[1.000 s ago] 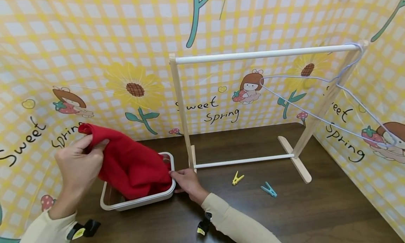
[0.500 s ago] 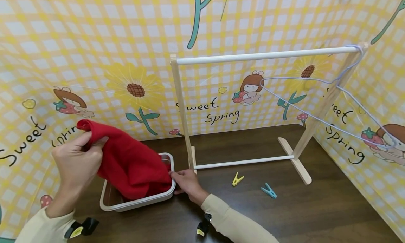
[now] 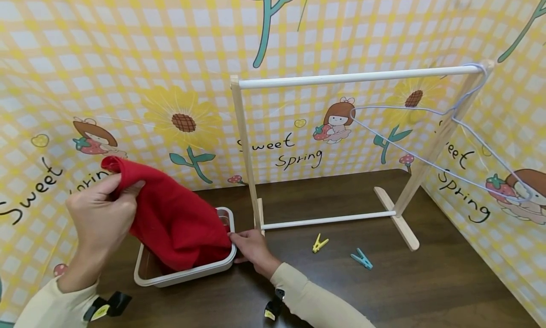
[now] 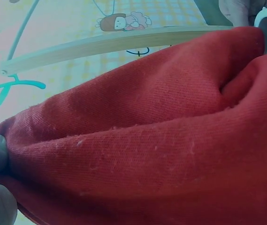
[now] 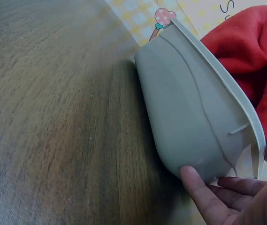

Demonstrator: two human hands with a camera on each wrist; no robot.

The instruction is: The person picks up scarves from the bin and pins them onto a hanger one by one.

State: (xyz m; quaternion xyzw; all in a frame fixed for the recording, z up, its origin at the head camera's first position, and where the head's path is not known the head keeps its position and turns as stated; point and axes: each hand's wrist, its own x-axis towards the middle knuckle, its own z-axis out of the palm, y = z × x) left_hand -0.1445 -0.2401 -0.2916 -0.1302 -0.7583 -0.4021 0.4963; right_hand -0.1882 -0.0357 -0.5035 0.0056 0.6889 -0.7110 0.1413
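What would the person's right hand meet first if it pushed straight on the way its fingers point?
The right hand already touches the beige tub; beyond its rim, probably the red cloth.

Your head camera looks down across the table (image 3: 426, 280); each wrist camera sits close, both sharing the red cloth (image 4: 161, 140) and the tub (image 5: 189, 126) with it.

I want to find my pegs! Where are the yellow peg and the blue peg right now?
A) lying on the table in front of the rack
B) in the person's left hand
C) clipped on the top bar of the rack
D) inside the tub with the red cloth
A: the yellow peg and the blue peg lie on the brown table, just in front of the wooden rack.
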